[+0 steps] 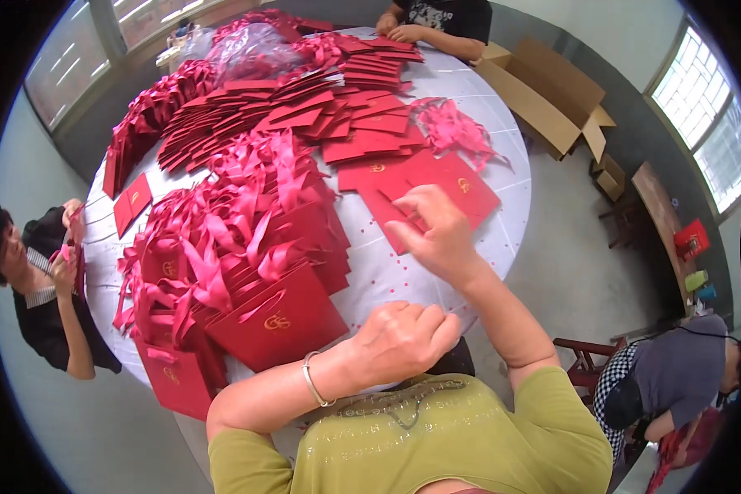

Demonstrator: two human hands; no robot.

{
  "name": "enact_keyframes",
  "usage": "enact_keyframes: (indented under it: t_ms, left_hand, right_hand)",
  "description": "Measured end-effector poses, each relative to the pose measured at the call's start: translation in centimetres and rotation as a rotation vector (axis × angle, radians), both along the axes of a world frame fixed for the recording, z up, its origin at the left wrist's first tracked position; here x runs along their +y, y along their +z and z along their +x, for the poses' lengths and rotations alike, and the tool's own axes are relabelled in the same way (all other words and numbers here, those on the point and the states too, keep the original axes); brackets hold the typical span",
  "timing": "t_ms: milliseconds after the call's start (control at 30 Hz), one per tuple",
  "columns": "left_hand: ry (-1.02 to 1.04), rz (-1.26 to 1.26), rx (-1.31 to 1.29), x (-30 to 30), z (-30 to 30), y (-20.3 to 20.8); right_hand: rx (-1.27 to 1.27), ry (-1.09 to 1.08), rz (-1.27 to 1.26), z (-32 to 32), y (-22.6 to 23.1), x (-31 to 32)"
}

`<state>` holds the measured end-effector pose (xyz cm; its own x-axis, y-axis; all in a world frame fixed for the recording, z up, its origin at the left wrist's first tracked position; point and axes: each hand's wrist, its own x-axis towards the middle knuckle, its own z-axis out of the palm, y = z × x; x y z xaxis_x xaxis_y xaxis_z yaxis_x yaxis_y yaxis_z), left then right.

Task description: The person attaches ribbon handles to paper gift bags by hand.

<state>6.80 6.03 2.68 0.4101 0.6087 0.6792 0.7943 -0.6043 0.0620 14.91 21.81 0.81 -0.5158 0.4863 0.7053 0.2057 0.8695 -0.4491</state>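
My left hand (405, 341), with a silver bangle (311, 380) on its wrist, is held near my chest at the table's edge. Its fingers are curled closed, and what lies in them, if anything, is hidden. Above flat red paper bags (461, 186) my right hand (438, 233) is raised, thumb and index finger apart, with nothing visible between them. Beyond it lies a loose heap of pink ribbons (461, 132). Left of my hands stand many red gift bags (276, 323) with pink ribbon handles (222, 222), packed upright.
A round table with a white cloth (370, 263) bears stacks of flat red bags (230, 119) and clear plastic (255, 53). Persons work at the left (45, 280), far side (436, 25) and lower right (675, 370). Cardboard boxes (543, 90) and a wooden bench (659, 206) stand rightward.
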Motion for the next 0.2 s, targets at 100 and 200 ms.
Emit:
enact_keyframes:
  t_ms: [100, 200]
  left_hand:
    - [0.002, -0.028, 0.017, 0.6, -0.1, -0.9]
    - [0.044, -0.109, -0.011, 1.0, -0.4, -2.0]
  right_hand:
    - [-0.244, -0.360, 0.251, 3.8, -1.3, 3.5]
    - [-0.587, -0.343, -0.226, 6.5, -2.9, 6.1]
